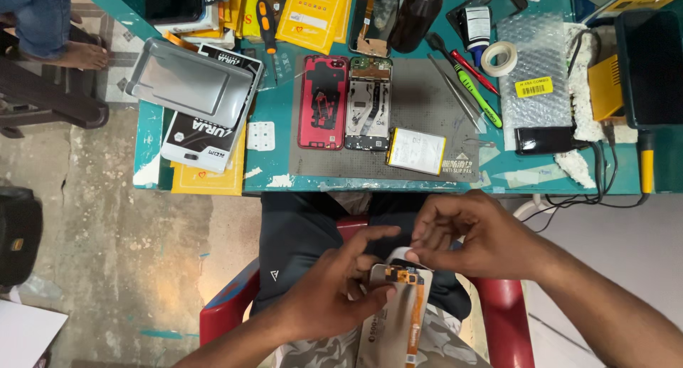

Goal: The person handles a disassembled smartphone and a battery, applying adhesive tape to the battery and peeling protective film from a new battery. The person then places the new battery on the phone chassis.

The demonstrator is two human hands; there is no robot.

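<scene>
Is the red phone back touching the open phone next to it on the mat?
Cannot tell. In the head view the red phone back and the open phone frame lie side by side, edges too close to show contact or gap.

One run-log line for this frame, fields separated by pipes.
left hand: holds phone display panel over lap | right hand: pinches white film at panel top | grey mat: red back cover, phone frame, battery

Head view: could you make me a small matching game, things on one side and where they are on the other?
Things:
1. red phone back cover
2. tape roll
3. phone screen panel
4. black bottle

Places:
A. held in both hands over the lap
B. left end of the grey mat
C. top of the table, behind the mat
D. right of the mat, beside the bubble wrap

Pairs: 1-B, 2-D, 3-A, 4-C
</scene>
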